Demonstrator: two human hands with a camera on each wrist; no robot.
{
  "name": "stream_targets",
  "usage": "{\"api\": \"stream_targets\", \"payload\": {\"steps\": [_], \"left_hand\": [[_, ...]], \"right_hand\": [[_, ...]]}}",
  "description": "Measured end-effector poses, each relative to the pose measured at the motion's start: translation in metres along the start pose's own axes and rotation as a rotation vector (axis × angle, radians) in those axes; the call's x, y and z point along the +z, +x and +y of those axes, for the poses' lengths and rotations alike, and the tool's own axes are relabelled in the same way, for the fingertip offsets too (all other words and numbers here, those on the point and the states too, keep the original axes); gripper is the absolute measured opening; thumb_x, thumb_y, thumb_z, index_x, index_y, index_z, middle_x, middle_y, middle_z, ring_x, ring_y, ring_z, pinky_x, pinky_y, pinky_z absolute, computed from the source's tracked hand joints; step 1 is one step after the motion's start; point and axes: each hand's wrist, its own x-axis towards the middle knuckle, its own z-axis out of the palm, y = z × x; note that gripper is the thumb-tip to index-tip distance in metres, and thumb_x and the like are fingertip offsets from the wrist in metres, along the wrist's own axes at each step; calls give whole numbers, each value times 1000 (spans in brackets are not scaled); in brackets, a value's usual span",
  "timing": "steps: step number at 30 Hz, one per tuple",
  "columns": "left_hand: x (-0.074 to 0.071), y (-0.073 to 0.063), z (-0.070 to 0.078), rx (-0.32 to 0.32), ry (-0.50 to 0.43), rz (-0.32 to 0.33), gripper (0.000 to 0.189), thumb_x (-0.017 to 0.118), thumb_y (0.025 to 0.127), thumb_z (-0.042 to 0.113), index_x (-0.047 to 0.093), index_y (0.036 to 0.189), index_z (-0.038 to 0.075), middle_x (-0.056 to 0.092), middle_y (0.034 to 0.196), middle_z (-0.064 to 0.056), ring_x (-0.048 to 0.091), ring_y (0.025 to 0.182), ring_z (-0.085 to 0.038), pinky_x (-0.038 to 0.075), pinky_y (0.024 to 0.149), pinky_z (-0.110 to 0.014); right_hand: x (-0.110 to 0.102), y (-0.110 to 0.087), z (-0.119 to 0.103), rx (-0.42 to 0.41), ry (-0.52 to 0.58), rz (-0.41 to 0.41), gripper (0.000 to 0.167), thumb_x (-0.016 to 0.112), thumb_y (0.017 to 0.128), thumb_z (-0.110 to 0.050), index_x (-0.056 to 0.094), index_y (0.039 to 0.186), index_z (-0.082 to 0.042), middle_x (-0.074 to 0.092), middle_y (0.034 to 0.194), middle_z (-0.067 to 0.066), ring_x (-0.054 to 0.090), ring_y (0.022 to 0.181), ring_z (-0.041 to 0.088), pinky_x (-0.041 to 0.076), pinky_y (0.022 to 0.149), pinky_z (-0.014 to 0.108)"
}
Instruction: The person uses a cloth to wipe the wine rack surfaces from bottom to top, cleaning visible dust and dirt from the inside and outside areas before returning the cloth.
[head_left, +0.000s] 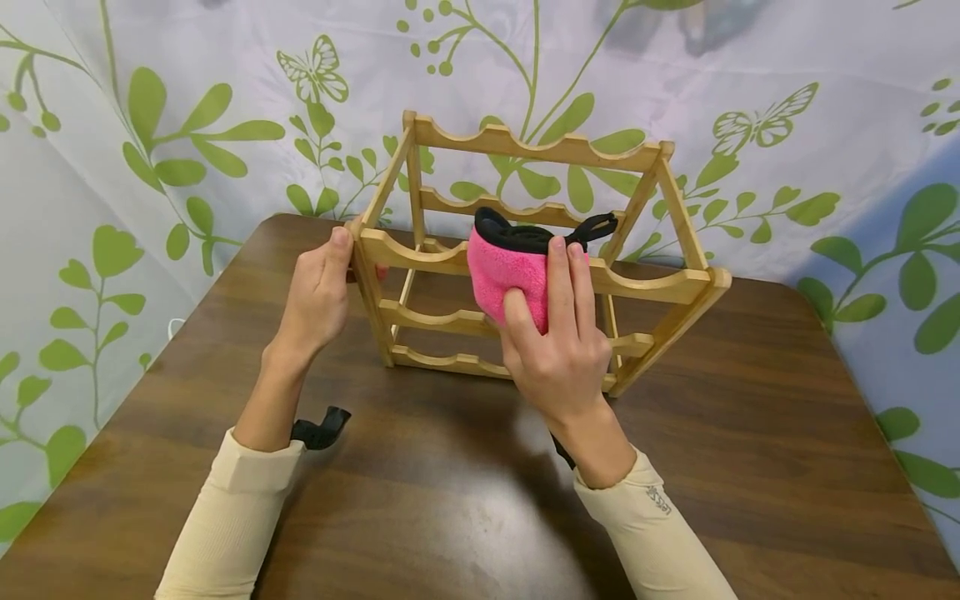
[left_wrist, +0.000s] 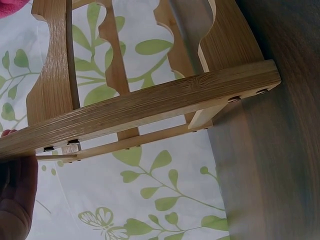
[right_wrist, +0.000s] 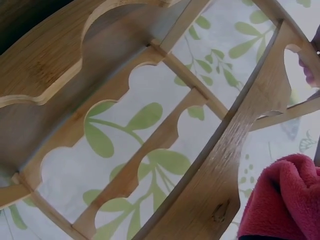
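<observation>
A light wooden rack (head_left: 645,283) with scalloped rails stands tilted on the table. My left hand (head_left: 318,287) grips its upper front corner at the left; in the left wrist view, part of that hand (left_wrist: 20,200) shows below the post. My right hand (head_left: 558,350) holds a bunched pink plush cloth (head_left: 498,279) with black edging and a black loop, up against the top front rail. The cloth hides the middle of that rail. In the right wrist view the pink cloth (right_wrist: 285,200) appears beside the scalloped rail (right_wrist: 215,165), and the right hand is out of sight.
The rack stands on a dark brown wooden table (head_left: 435,492). Behind it hangs a white backdrop (head_left: 247,50) with green leaves and butterflies. A black strap piece (head_left: 321,429) shows by the left wrist.
</observation>
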Motion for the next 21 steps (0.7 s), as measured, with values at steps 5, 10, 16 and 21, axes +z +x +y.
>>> {"api": "stream_targets", "payload": {"steps": [5, 10, 16, 21], "left_hand": [[-1, -1, 0, -12, -7, -4, 51, 27, 109, 31, 58, 135, 0, 69, 82, -18, 67, 74, -19, 55, 70, -23], [0, 0, 0, -7, -8, -4, 53, 27, 109, 31, 63, 127, -4, 68, 81, -18, 66, 72, -19, 55, 69, -23], [1, 0, 1, 3, -10, 10, 53, 27, 109, 29, 64, 126, -5, 69, 79, -18, 67, 71, -17, 55, 68, -22], [0, 0, 1, 3, -5, 21, 53, 27, 109, 30, 66, 122, -5, 69, 78, -18, 67, 70, -16, 55, 67, -21]], "right_hand": [[-1, -2, 1, -5, -8, 63, 18, 72, 82, -8, 62, 96, -6, 58, 129, 27, 56, 118, 46, 53, 88, 54], [-1, -4, 4, 4, -24, 125, 18, 72, 80, -5, 63, 95, -7, 60, 125, 27, 59, 113, 47, 53, 87, 54], [-2, -7, 8, 31, -17, 174, 22, 74, 76, -8, 60, 94, -8, 61, 122, 27, 60, 110, 47, 55, 83, 54], [-4, -12, 11, 64, -18, 193, 29, 78, 74, -11, 58, 96, -8, 60, 122, 26, 59, 111, 47, 54, 84, 55]]}}
